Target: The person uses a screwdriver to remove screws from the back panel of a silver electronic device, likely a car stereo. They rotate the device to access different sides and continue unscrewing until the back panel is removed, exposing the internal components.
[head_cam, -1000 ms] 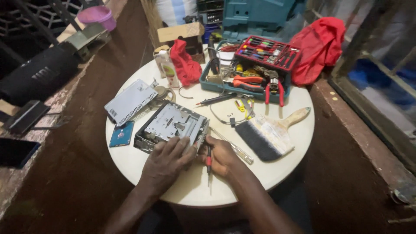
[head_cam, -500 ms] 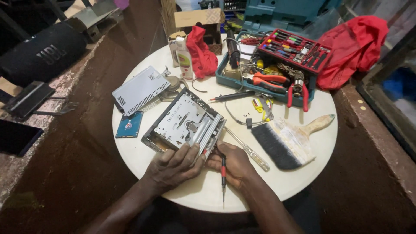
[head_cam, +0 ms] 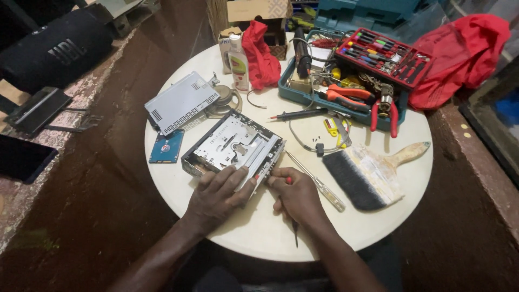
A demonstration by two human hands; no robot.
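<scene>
Metal and open-topped, the disc drive lies tilted on the round white table, left of its middle and right in front of the person. The left hand lies palm down on the drive's near corner, fingers spread over its edge and pressing it flat rather than closing round it. The right hand is just beside it, knuckles up, curled round a thin screwdriver whose red collar shows between the fingers at the drive's near side; its dark end sticks out below the hand toward the table's near rim. Both forearms come up from the bottom of the view and meet at the drive.

Far left, off the table, a black cylinder speaker rests on the ledge. On the table's left side a blue circuit board lies just beside the drive, with a grey metal cover behind it. Further back stand a white bottle and a red cloth. Right of the hands a clear-handled screwdriver lies slanted, near the right hand's knuckles, and beyond it a wide paintbrush. Behind these, a teal tool tray holds red-handled pliers, and a red case of bits sits on top.
</scene>
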